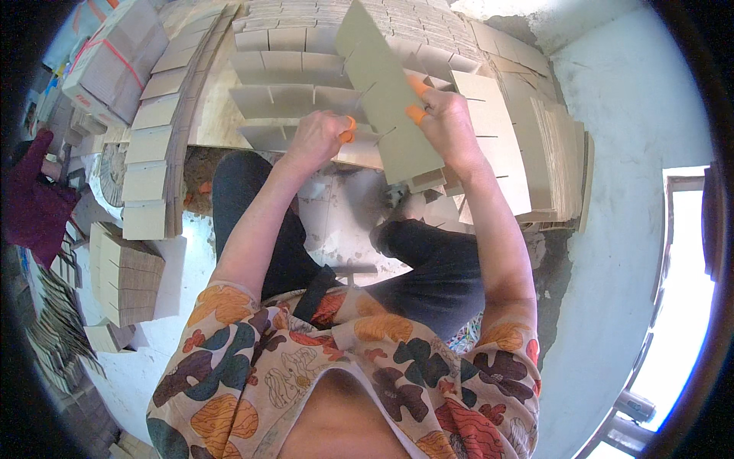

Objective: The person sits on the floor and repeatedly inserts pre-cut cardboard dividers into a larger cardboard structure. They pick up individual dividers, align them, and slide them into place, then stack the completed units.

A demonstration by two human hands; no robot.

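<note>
In my right hand (449, 126) is a long slotted cardboard divider strip (382, 96), held tilted by its right edge, with orange covers on the fingertips. My left hand (315, 140) is closed beside the nearest row of upright divider strips (264, 138). An orange cover shows on its fingertip, and whatever its fingers hold is hidden. The upright strips (290, 67) stand in several rows across the work table, with slots along their edges. Just right of my right hand lies a stack of slotted cardboard strips (497, 157).
More stacked strips (558, 164) stand against the wall at right. A long stack (149, 157) runs down the left side, near a carton with red strapping (115, 65). A bundle of cardboard (126, 271) rests on the floor at left. A person in dark red clothing (42, 203) is at far left.
</note>
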